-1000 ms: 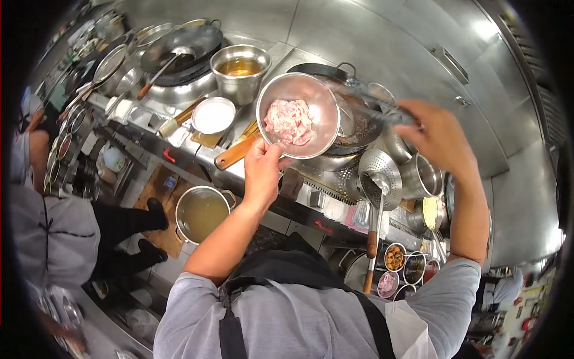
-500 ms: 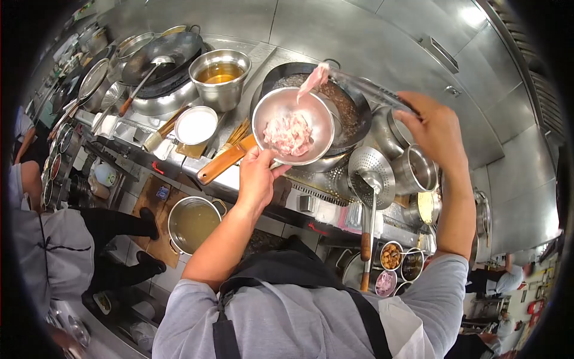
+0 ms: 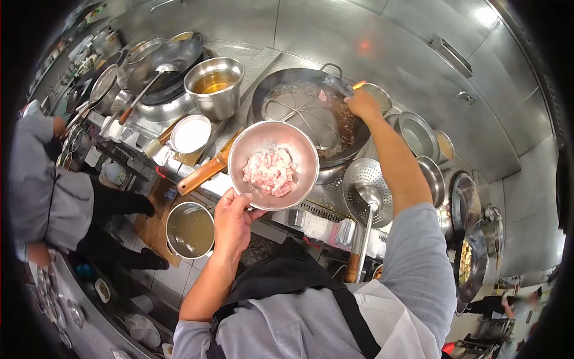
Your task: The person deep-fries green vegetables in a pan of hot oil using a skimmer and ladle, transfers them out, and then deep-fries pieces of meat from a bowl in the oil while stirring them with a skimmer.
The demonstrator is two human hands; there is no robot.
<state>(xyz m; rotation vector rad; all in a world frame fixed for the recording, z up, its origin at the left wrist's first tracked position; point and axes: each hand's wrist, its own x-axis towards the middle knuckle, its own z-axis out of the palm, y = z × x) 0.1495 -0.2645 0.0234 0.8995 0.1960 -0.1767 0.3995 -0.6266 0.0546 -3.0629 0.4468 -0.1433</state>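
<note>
The bowl is smooth metal with a soft, satiny sheen, and the raw meat in it looks moist and slightly glossy. The wok is dark metal, dull along its rim; the liquid inside it shines. Brushed-looking steel covers the wall, with blurred reflections. The pot of amber liquid is shiny bare metal, its contents glassy. The perforated ladle is metal, pierced all over, and the orange-brown handle beside the bowl looks like smooth wood. The grey shirt is matt cloth; the black apron is matt cloth too.
</note>
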